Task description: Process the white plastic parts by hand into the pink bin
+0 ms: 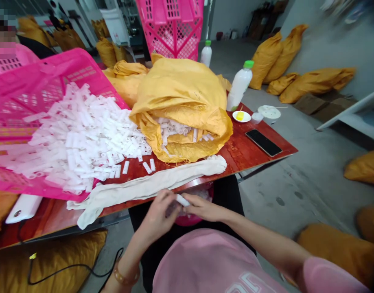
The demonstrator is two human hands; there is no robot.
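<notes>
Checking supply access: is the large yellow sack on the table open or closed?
Open: the large yellow sack gapes at the front, with white tubes visible inside.

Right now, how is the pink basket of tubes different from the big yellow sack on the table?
The basket is pink, while the sack is yellow. The basket's wall has rows of holes; the sack is wrinkled, with no such pattern. The basket shows a big heap of tubes, but the sack shows only some, inside its open mouth. Both hold white tubes.
</notes>
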